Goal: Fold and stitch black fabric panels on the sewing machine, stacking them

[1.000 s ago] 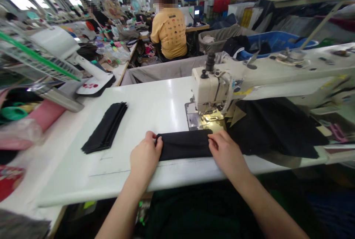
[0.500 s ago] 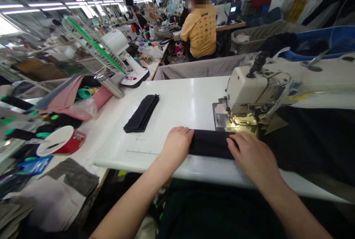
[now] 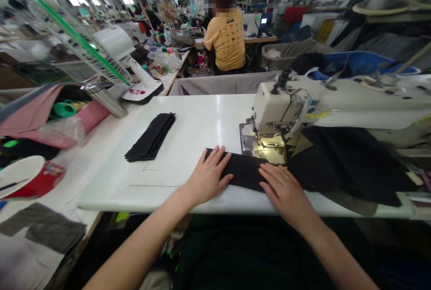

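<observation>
A black fabric strip (image 3: pixel 245 169) lies on the white sewing table (image 3: pixel 198 115), just in front of the sewing machine's metal plate (image 3: pixel 251 143). My left hand (image 3: pixel 209 177) rests flat on the strip's left end with its fingers spread. My right hand (image 3: pixel 284 191) lies over the strip farther right, fingers stretched out and palm down. Beyond it, a larger black fabric piece (image 3: pixel 340 164) spreads to the right under the machine arm. The sewing machine head (image 3: pixel 272 103) stands behind the strip; its needle is too small to make out.
A stack of black fabric pieces (image 3: pixel 151 137) lies to the left. Beside the table are a fan (image 3: pixel 114 43), a steel flask (image 3: pixel 107 101), a red and white bowl (image 3: pixel 37 177) and grey cloth (image 3: pixel 43 227). A person in a yellow shirt (image 3: pixel 226 41) sits ahead.
My left hand has gone from curled at the strip's left end to flat with spread fingers. The right hand's fingers have flattened onto the cloth. The view has swung right.
</observation>
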Demonstrator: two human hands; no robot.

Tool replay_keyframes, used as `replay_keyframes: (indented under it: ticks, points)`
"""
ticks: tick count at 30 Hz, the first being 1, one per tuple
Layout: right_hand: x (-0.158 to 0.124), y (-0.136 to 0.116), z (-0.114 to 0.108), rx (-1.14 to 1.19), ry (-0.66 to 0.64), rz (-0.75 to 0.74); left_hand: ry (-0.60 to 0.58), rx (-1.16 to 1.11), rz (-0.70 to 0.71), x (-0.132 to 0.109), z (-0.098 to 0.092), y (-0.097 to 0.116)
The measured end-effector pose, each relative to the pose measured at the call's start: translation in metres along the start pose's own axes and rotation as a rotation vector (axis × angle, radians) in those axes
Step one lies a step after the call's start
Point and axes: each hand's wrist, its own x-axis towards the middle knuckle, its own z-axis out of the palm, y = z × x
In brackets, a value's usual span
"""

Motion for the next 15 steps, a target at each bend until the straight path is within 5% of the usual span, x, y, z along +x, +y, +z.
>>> replay_keyframes:
  ticks: [7, 10, 15]
  points:
    - [0.001, -0.005, -0.002, 0.018, -0.014, 0.049, 0.068, -0.034, 0.006, 0.010, 0.022, 0.054]
    - [0.001, -0.004, -0.004, 0.011, -0.038, 0.050, -0.001, -0.072, 0.073, 0.024, 0.026, 0.035]
    - [0.009, -0.003, 0.000, 0.024, -0.016, 0.057, -0.066, -0.257, 0.284, 0.063, 0.001, -0.016]
